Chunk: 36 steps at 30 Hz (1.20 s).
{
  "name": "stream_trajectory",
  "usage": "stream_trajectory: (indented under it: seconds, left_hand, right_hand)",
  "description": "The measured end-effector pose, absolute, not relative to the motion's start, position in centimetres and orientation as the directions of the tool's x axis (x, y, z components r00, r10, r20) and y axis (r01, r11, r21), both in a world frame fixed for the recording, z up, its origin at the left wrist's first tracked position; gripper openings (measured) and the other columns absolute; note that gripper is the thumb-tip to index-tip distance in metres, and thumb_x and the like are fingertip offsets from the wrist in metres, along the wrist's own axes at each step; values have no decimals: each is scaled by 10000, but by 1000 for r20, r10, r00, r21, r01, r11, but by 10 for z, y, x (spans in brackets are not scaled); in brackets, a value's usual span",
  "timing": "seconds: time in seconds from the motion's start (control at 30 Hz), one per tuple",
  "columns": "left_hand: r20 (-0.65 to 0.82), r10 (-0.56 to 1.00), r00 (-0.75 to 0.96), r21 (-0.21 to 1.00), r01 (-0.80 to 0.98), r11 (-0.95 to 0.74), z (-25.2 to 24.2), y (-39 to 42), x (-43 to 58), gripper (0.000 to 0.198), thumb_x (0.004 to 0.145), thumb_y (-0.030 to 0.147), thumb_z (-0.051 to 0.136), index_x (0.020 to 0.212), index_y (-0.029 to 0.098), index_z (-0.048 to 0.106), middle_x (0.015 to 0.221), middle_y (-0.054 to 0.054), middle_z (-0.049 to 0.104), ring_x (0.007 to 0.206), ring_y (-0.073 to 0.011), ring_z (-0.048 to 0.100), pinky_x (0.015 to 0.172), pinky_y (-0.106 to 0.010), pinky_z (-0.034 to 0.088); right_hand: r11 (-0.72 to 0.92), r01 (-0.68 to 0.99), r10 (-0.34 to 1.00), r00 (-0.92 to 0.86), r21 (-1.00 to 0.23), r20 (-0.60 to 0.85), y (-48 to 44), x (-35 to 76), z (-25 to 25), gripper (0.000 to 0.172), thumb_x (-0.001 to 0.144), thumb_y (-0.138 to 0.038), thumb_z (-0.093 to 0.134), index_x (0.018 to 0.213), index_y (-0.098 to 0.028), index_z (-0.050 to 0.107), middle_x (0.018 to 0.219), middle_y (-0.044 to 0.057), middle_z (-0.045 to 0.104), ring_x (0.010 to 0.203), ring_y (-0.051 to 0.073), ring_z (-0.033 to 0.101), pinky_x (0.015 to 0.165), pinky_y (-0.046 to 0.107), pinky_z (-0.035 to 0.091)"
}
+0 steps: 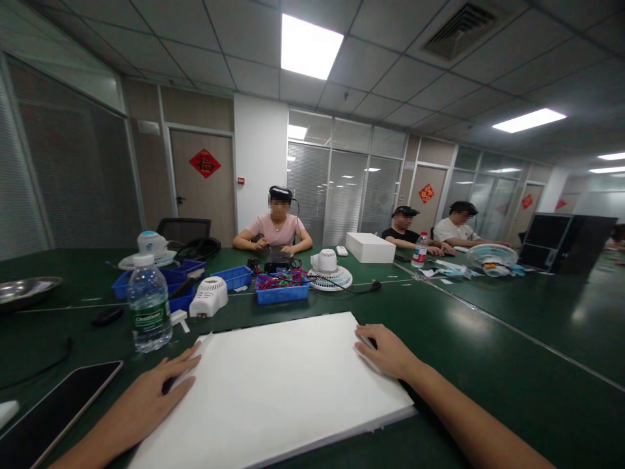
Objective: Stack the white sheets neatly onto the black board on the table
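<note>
A stack of white paper (278,384) lies on the green table in front of me, with layered sheet edges showing along its near right side. At its left edge is my left hand (151,400), fingers stretched along the side and thumb against the sheets. A thin bit of paper sticks up by those fingertips. My right hand (385,352) grips the opposite edge, thumb on top and fingers curled at the far right corner. Between them the two hands hold the stack from both sides. The undersides of the fingers are hidden.
A water bottle (148,306) stands beyond my left hand, and a phone (58,410) lies left of it. White fan parts (209,296) and a blue tray of wires (282,293) sit farther back. Several people sit across the table (469,339), near a white box (370,247).
</note>
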<state>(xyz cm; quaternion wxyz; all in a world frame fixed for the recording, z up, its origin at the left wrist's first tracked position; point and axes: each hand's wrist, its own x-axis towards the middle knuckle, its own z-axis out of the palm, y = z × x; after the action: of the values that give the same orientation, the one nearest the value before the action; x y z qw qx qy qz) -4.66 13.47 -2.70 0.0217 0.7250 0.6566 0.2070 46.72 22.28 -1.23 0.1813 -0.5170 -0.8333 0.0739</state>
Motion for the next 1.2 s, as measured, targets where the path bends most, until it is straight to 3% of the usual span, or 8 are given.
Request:
stream_trajectory:
  seconds: [0.1,0.27,0.47,0.67,0.8,1.0,1.2]
  left_hand:
    - [302,952,43,315,938,-143,-29,135,-49,567,866,556,497,1301,227,652,1427,-47,565,1287,-304,561,1086,-441,446]
    - [367,930,13,338,930,-146,-34,138,-53,546,833,531,566,1264,218,684,1368,-64,619,1224,-301,620,1068,-413,474]
    - [311,950,-25,317,945,-79,-34,139,-51,609,854,526,509,1319,152,632,1400,-92,582,1284,-308,568,1131,-466,386]
    - [311,950,-9,288,954,-86,-38,142,-55,568,864,502,507,1327,195,626,1415,-65,564,1324,-305,523,1160,-479,337]
    - [267,964,-1,256,964,-70,-43,144,-56,609,888,525,462,1369,166,570,1489,-90,460,1406,-318,397,1175,-537,277]
    - [249,968,-29,280,959,-44,-45,142,-58,588,907,576,447,1391,255,536,1537,-68,379,1409,-350,361,1161,-572,297]
    - [235,972,11,244,967,-70,-40,140,-56,597,911,553,440,1409,233,517,1524,-60,412,1431,-313,341,1188,-543,253]
  right_hand:
    - [456,841,885,-395,-290,245,221,467,-10,429,905,-483,513,1208,-239,694,1331,60,624,1271,285,521,1101,426,340]
    - [451,849,886,-388,-274,256,220,468,-16,500,885,-493,525,1265,-201,665,1368,90,590,1305,303,481,1133,448,305]
    - [451,855,884,-387,-257,263,219,467,-16,501,886,-508,514,1260,-213,667,1347,94,601,1287,296,495,1118,430,327]
    - [459,854,879,-398,-243,262,217,465,-13,474,897,-508,503,1233,-227,684,1320,97,616,1268,297,507,1106,424,334]
    - [464,850,880,-409,-248,243,217,465,-16,542,911,-552,482,1306,-217,642,1389,96,569,1322,304,459,1139,445,296]
    - [459,838,887,-415,-295,200,220,468,-21,677,947,-658,359,1429,-212,524,1486,79,474,1423,296,344,1181,483,233]
    - [480,801,877,-436,-358,201,225,470,-26,698,931,-687,391,1446,-228,501,1570,71,340,1468,288,254,1202,471,190]
